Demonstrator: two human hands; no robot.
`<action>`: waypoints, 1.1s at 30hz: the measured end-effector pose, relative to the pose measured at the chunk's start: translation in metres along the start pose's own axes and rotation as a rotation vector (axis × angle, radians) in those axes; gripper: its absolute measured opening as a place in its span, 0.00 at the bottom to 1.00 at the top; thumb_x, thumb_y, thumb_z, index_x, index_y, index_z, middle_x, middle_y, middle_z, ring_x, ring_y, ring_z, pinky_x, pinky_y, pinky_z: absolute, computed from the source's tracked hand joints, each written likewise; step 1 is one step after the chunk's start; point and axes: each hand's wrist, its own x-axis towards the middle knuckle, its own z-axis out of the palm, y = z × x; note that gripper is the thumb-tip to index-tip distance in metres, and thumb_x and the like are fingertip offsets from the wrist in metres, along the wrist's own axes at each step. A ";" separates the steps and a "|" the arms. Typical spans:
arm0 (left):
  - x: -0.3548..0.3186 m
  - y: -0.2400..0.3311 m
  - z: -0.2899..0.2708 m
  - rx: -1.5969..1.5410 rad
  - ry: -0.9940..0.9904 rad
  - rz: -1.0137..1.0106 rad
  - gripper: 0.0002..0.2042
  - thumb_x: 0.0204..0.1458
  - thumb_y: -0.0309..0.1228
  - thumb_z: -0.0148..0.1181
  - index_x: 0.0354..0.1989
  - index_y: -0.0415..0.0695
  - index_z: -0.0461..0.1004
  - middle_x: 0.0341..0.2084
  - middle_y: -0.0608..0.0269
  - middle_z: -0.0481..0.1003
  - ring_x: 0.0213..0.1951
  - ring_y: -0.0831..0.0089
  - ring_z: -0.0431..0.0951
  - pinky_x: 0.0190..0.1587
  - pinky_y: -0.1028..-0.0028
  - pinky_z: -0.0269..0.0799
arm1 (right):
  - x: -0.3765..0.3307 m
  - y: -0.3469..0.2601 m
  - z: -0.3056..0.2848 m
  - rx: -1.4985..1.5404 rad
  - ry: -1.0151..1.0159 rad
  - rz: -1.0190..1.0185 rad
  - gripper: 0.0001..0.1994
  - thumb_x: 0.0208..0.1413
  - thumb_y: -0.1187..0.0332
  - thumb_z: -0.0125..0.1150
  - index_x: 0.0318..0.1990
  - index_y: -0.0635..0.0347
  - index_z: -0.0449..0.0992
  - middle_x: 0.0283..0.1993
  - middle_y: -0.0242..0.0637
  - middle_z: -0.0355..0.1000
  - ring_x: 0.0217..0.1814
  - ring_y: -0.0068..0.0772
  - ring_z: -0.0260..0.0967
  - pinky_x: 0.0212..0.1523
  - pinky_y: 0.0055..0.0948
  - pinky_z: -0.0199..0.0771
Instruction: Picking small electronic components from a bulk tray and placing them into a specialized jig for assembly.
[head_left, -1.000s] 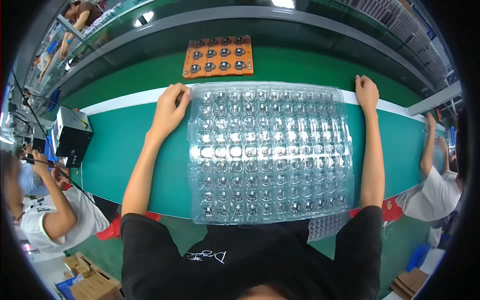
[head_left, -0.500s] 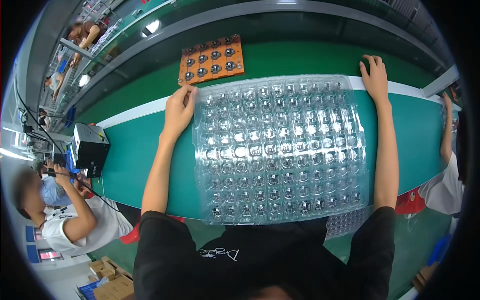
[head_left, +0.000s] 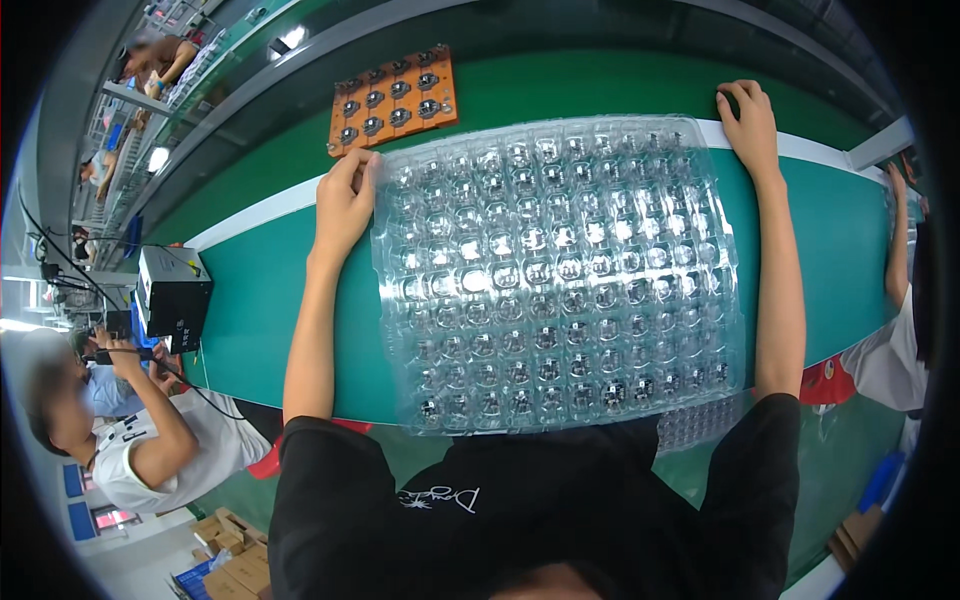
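My left hand (head_left: 345, 205) is at the far left corner of a wide, clear plastic tray moulded with rows of rounded pockets (head_left: 560, 275). Its fingers are bent and the thumb lies along the tray's edge; I cannot tell whether they pinch the corner or just touch it. The tray lies before me, between my forearms, on a flat teal-green worktop (head_left: 270, 310), its near edge close to my black shirt (head_left: 550, 475). Small dark and silvery parts show in many pockets, though glare blurs the middle rows.

My right hand (head_left: 750, 125) is open, palm down, fingers loosely bent, just beyond the tray's far right corner and apart from it, by the long white strip (head_left: 260, 215) bordering the worktop. Past the tray's far left corner, an orange rectangular board bearing dark round parts (head_left: 415, 95) sits on a dark green surface (head_left: 570, 85). Well left of the tray stands a black and pale-grey boxy device (head_left: 172, 300).
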 end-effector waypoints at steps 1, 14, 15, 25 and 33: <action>-0.001 0.000 -0.001 0.009 -0.007 0.002 0.09 0.63 0.32 0.58 0.36 0.37 0.75 0.17 0.59 0.67 0.19 0.74 0.64 0.25 0.72 0.60 | 0.001 -0.001 0.000 -0.016 0.045 -0.003 0.12 0.62 0.64 0.58 0.46 0.61 0.80 0.49 0.42 0.72 0.53 0.48 0.69 0.55 0.40 0.70; 0.000 0.003 0.003 -0.013 -0.027 -0.003 0.11 0.66 0.33 0.54 0.39 0.36 0.73 0.23 0.66 0.68 0.25 0.79 0.64 0.30 0.76 0.62 | 0.000 0.016 -0.001 -0.075 0.098 -0.028 0.10 0.61 0.65 0.58 0.43 0.60 0.80 0.48 0.44 0.72 0.53 0.49 0.70 0.53 0.41 0.71; -0.001 0.002 0.002 0.026 -0.027 0.001 0.10 0.66 0.32 0.54 0.40 0.36 0.73 0.24 0.63 0.70 0.28 0.77 0.67 0.33 0.75 0.65 | 0.000 0.009 0.001 -0.085 0.119 -0.008 0.09 0.60 0.66 0.58 0.42 0.60 0.81 0.47 0.45 0.73 0.52 0.50 0.70 0.52 0.42 0.71; -0.008 0.004 -0.009 -0.125 -0.119 -0.107 0.08 0.66 0.29 0.52 0.40 0.36 0.73 0.31 0.66 0.71 0.36 0.80 0.67 0.43 0.79 0.64 | -0.007 -0.003 0.007 -0.073 0.198 0.006 0.07 0.53 0.66 0.63 0.37 0.56 0.81 0.43 0.43 0.72 0.48 0.50 0.70 0.49 0.45 0.73; -0.010 -0.021 -0.006 -0.232 -0.129 -0.105 0.10 0.66 0.31 0.55 0.47 0.36 0.74 0.36 0.68 0.73 0.39 0.81 0.70 0.45 0.81 0.64 | -0.007 -0.002 0.008 -0.039 0.189 0.030 0.05 0.51 0.68 0.63 0.33 0.57 0.81 0.41 0.42 0.71 0.46 0.49 0.69 0.46 0.45 0.73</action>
